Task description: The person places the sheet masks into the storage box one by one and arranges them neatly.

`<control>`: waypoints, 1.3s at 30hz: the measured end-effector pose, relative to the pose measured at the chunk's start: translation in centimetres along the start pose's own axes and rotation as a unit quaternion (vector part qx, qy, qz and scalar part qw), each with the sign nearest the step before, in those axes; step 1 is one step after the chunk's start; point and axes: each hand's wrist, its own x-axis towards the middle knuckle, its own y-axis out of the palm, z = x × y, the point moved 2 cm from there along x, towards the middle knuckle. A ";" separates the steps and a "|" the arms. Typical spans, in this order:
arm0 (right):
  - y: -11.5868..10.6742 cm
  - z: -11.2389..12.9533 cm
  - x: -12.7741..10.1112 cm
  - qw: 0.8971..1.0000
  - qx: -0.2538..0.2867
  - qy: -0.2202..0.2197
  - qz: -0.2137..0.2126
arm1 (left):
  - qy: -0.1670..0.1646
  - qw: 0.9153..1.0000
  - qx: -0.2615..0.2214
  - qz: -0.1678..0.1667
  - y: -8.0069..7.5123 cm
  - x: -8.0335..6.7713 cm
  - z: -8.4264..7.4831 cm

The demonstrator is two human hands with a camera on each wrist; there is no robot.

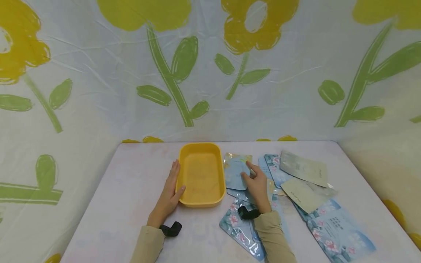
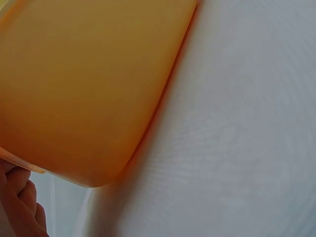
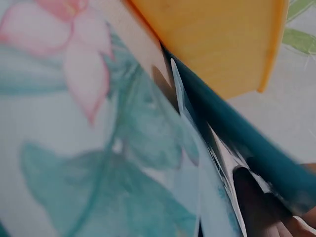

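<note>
The pale blue packet [image 1: 237, 174], pinched in the right hand [image 1: 258, 186] beside the yellow tub [image 1: 201, 174], could slip from its slick foil; the left hand [image 1: 169, 195] lies flat, bracing the tub.

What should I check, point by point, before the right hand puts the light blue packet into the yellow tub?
1. The yellow tub is empty, with room inside: ok.
2. The left hand rests against the tub's left wall with straight fingers and steadies it: ok.
3. The right hand pinches the light blue packet: ok.
4. Only one packet is lifted: cannot tell; the right wrist view shows several edges close together.
5. The packet is clear of the tub rim: cannot tell; it sits right beside the rim.
6. The other packets on the table lie away from the tub: ok.
</note>
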 end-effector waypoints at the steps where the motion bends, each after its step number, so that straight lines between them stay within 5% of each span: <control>1: 0.1 0.0 0.0 1.000 -0.005 0.005 0.005 | 0.001 1.000 0.000 -0.001 0.0 0.0 0.0; 16: 0.0 -0.3 0.2 0.996 0.073 0.042 -0.005 | 0.001 1.000 -0.008 -0.004 0.0 0.1 0.4; 23: -0.5 -0.2 0.3 0.992 0.097 0.065 -0.042 | 0.000 1.000 -0.008 -0.003 -0.1 0.1 0.3; 32: -1.4 0.4 0.1 0.972 0.211 0.096 -0.044 | 0.029 0.999 0.034 -0.010 -0.1 0.1 0.2; 39: -2.0 0.6 0.5 0.944 0.298 0.130 -0.057 | 0.058 0.997 0.057 -0.016 0.0 0.0 0.2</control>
